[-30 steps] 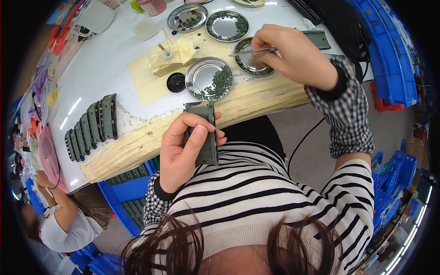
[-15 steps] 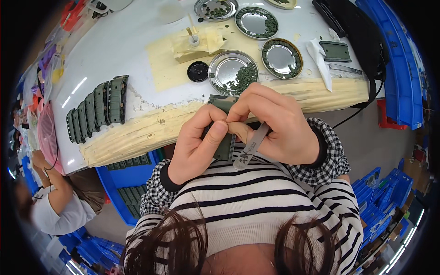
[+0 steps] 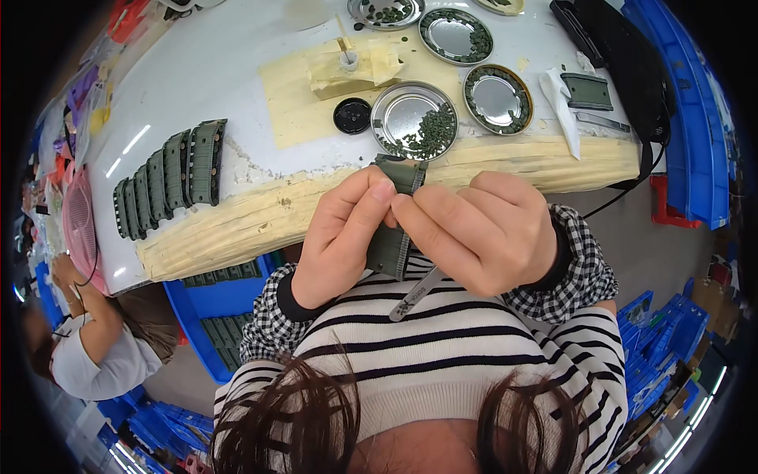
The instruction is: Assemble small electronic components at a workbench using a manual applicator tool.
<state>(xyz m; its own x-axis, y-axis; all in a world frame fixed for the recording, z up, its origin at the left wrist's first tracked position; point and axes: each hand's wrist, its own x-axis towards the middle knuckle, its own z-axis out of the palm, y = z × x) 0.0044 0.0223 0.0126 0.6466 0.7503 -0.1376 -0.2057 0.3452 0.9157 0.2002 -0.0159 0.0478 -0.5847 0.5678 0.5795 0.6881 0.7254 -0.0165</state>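
Two hands working at the edge of a green panel, just in front of a dish of green bits

A person in a striped top and checked sleeve covers sits at a white counter (image 3: 197,87) with a pale, padded front edge. The landmark is a round metal dish (image 3: 399,110), scattered with small dark green pieces, near that edge.

On the person's side of the dish, the left hand (image 3: 335,237) grips a ribbed green panel (image 3: 387,257), thumb and forefinger pinched near its upper part. The panel stands slanted, its top end close below the dish. The right hand (image 3: 489,233) is curled closed, its fingertips meeting the panel's edge beside the left thumb; whether they pinch a small piece cannot be told. Grey metal tweezers (image 3: 417,295) are tucked in this hand, one end sticking out below it.

Just left of the dish lies a black round lid (image 3: 351,116). Beyond and left of it is a yellow-wrapped block (image 3: 332,75) bearing a small white cup (image 3: 348,61) with a stick in it. Right of the dish is a gold-rimmed tin (image 3: 497,103) with more green pieces; further right are a white tissue (image 3: 562,114) and a single green plate (image 3: 587,92). Well left of the dish, a row of curved green panels (image 3: 170,178) lies side by side.
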